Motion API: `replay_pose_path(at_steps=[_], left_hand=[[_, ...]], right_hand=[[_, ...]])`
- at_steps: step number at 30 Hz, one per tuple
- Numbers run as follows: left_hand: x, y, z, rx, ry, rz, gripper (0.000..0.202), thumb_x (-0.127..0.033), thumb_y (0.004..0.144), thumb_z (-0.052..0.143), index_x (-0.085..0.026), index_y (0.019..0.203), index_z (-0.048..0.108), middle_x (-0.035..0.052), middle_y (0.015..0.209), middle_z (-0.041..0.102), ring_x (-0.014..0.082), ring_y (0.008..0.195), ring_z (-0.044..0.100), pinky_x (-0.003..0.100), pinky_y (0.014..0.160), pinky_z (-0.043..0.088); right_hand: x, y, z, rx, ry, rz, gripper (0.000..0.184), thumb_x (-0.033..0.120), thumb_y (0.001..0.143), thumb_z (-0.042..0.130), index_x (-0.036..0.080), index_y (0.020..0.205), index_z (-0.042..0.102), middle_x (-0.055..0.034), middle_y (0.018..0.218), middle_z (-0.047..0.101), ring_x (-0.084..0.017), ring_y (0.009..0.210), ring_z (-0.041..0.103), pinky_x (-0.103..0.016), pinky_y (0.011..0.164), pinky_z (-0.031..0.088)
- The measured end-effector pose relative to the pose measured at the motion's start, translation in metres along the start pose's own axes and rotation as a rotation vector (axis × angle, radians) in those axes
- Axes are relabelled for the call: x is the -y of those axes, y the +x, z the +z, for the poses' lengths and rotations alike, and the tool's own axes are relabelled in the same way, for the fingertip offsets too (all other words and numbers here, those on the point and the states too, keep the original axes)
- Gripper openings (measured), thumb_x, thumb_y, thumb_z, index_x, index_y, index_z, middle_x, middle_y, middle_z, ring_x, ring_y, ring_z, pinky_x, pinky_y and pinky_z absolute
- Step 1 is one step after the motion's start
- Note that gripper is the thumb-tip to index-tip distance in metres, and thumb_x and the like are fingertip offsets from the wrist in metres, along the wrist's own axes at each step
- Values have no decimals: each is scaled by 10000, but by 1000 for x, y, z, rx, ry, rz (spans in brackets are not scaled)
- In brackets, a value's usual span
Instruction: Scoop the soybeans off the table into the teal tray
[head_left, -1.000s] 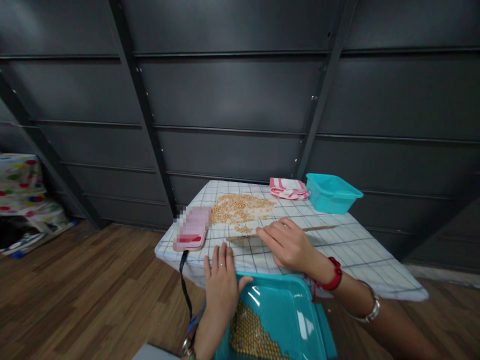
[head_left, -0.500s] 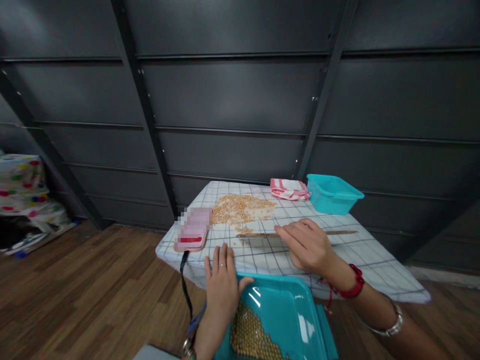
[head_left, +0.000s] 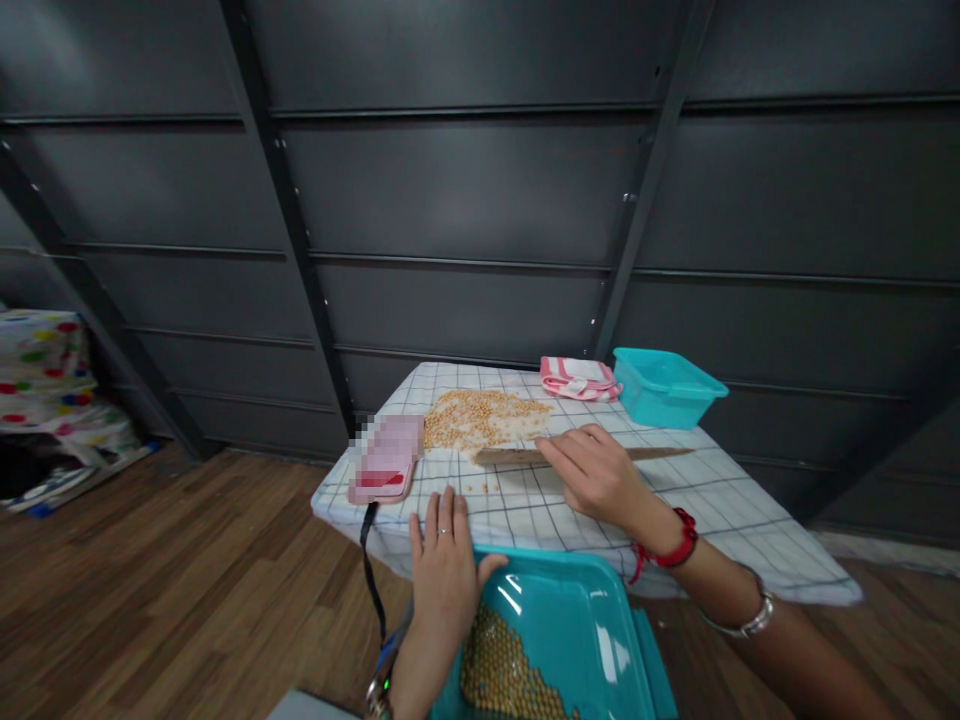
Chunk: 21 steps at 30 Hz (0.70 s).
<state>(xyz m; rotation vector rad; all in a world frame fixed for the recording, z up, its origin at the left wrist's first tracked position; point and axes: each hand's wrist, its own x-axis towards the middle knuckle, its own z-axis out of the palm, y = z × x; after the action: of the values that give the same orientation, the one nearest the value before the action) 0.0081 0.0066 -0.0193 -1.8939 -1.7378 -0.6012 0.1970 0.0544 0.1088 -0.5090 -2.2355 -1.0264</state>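
My right hand (head_left: 596,475) is closed round the top of a long, flat brown piece of cardboard (head_left: 510,456), which stands tilted on the tablecloth. Just beyond its left part spreads a layer of yellow beans, like soybeans (head_left: 472,415), and a few loose ones lie on the near side. With fingers stretched out, my left hand (head_left: 442,570) rests at the near table edge, its thumb over the rim of a teal tray (head_left: 559,590). Greenish-brown beans (head_left: 506,660) lie in the left part of that tray.
On the checked tablecloth (head_left: 750,530), a pink phone (head_left: 390,455) lies left, with a black strap (head_left: 367,560) hanging off the edge. A folded pink-and-white cloth (head_left: 579,380) and a turquoise basket (head_left: 667,390) stand at the back right. A dark panelled wall (head_left: 465,190) rises behind.
My right hand has moved slightly away from me and to the left with the cardboard, whose broad face now shows more. A few beans are left on its near side. My left hand stays put.
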Motion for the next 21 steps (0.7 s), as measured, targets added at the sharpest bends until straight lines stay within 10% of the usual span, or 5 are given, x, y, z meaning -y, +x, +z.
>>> replay_pose_path(at_steps=[21], left_hand=[[0, -1, 1, 29, -29, -2, 826, -704, 687, 241, -80, 1177, 472, 196, 1227, 492, 325, 1149, 413, 524, 945, 292]], right_hand=[[-2, -14, -20, -47, 302, -86, 292, 27, 730, 322, 105, 944, 505, -74, 741, 601, -160, 708, 501, -307, 603, 385]])
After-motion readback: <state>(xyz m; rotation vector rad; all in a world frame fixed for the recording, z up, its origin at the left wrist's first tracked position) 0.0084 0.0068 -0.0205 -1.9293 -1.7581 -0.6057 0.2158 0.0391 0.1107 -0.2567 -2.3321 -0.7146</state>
